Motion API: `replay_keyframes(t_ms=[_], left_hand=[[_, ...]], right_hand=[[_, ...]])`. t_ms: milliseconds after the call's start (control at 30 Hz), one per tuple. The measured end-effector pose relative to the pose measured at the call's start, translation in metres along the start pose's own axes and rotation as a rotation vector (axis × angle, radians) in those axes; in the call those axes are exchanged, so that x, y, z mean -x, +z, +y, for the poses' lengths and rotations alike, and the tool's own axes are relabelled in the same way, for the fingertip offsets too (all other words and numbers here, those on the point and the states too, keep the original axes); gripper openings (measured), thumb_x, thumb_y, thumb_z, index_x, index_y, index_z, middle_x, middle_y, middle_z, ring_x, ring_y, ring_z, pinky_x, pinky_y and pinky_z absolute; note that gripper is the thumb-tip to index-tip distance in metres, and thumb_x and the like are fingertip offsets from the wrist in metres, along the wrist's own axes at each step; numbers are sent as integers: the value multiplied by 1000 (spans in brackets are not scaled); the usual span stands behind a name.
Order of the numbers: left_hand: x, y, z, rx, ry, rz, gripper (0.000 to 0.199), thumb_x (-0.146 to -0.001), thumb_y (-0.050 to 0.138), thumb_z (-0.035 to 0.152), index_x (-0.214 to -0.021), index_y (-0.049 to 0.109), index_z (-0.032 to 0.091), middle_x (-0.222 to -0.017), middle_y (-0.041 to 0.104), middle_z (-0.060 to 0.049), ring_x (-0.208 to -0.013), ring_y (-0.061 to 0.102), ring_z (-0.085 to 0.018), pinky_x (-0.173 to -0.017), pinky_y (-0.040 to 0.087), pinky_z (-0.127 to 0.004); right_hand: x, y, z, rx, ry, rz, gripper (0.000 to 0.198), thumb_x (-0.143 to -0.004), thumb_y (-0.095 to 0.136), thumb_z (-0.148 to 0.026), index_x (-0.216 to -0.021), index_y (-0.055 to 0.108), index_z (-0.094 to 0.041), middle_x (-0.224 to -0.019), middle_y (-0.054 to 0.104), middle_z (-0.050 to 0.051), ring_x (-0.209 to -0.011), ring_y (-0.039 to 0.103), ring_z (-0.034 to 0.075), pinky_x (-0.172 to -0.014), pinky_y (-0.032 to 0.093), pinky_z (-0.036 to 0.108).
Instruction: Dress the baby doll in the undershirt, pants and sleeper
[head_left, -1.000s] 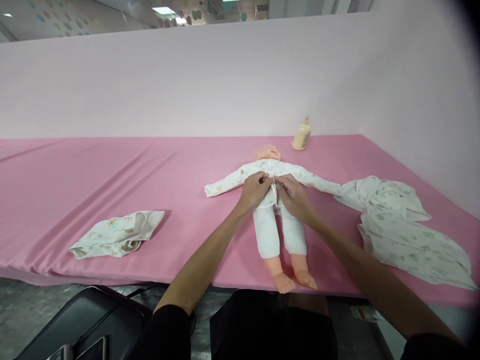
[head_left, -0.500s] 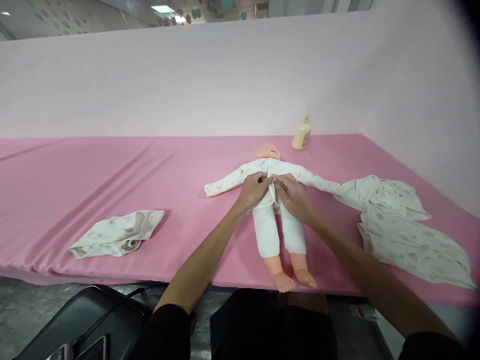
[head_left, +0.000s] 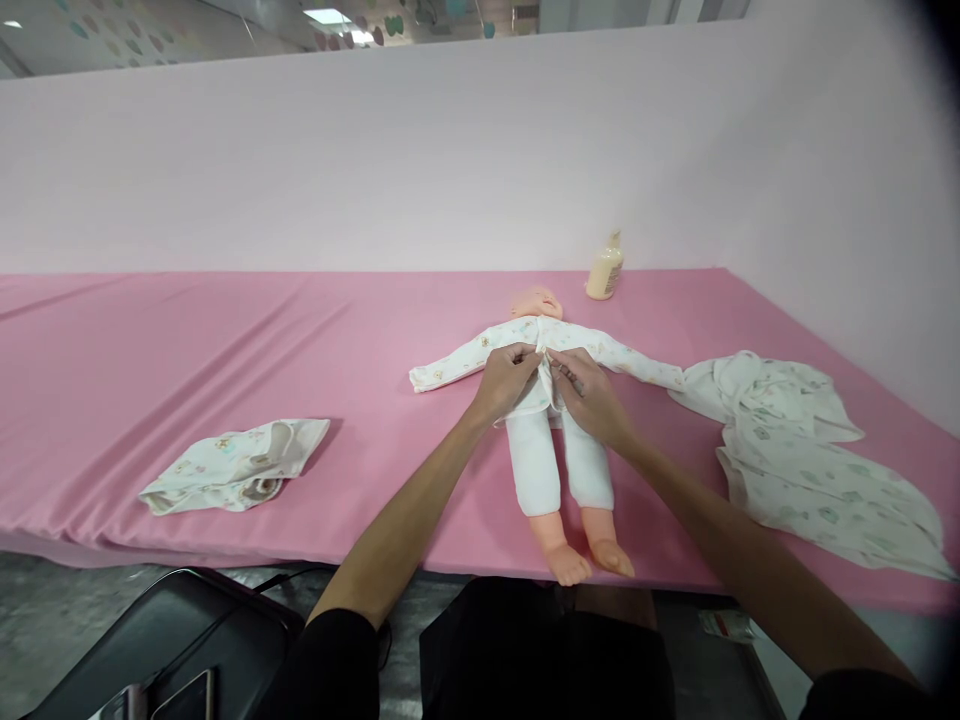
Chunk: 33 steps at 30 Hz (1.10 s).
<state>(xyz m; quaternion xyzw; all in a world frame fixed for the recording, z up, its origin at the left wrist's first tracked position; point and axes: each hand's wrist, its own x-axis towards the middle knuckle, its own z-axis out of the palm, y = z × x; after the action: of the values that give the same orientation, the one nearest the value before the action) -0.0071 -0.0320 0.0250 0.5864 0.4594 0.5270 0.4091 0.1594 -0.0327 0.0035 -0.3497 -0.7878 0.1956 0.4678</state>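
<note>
A baby doll (head_left: pixel 586 470) lies on its back on the pink-covered table (head_left: pixel 360 350), feet toward me and arms spread. It wears a white patterned baby shirt (head_left: pixel 480 350) with long sleeves; its legs are white down to the shins. At the middle of the shirt front, my left hand (head_left: pixel 508 380) pinches one edge of the cloth. Opposite it, my right hand (head_left: pixel 589 390) grips the shirt front too, its fingertips close to those of the left. The fingers cover whatever fastening may be between them.
A folded patterned baby garment (head_left: pixel 236 465) lies at the left. Crumpled white printed cloths (head_left: pixel 817 460) lie at the right, touching the doll's sleeve end. A pump bottle (head_left: pixel 604 268) stands by the back wall. Below the front edge is a black chair (head_left: pixel 202 630) holding phones (head_left: pixel 186 697).
Almost nothing differs; both hands stay at the shirt front with only slight finger movement.
</note>
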Motion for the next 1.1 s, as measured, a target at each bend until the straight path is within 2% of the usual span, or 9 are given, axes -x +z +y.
replay_keyframes(t_ms=[367,567,700,800,967,1100], left_hand=[[-1,-1,-4,-28,13,17,22,-81,61,34,-83,70,14,-74,64,-1,-66,52,-10,-63,40,-23],[2,2,1,-127,100,48,21,-81,63,34,-83,71,15,-78,66,-1,-71,52,-11,-66,40,-23],[5,3,4,-198,167,38,21,-83,61,34,-81,69,15,-81,67,-1,-73,53,-12,-67,39,-24],[4,2,3,-209,177,17,22,-85,60,35,-82,69,16,-83,68,-2,-77,55,-13,-70,40,-24],[1,0,1,-202,144,-17,20,-85,60,33,-83,70,16,-83,67,-2,-77,54,-13,-71,40,-24],[-1,-3,3,-148,92,-63,21,-84,61,35,-79,66,16,-76,61,0,-69,48,-11,-64,37,-23]], right_hand=[[1,0,3,13,7,-17,35,-99,47,-28,-131,61,-25,-114,60,8,-104,60,22,-94,48,41],[-3,0,1,0,11,16,30,-100,48,-34,-122,65,-23,-106,63,8,-96,60,21,-90,49,40],[-9,2,0,-57,125,105,26,-98,53,-42,-104,69,-23,-100,67,6,-88,62,20,-81,50,37],[-13,3,2,-116,201,133,25,-94,59,-44,-98,69,-21,-95,69,5,-82,62,19,-77,50,35],[-18,-1,8,-166,191,73,26,-91,61,-45,-94,67,-21,-87,68,3,-76,60,18,-71,49,33],[-20,-9,9,-138,153,-8,25,-92,60,-45,-93,66,-21,-90,67,4,-81,60,19,-72,48,33]])
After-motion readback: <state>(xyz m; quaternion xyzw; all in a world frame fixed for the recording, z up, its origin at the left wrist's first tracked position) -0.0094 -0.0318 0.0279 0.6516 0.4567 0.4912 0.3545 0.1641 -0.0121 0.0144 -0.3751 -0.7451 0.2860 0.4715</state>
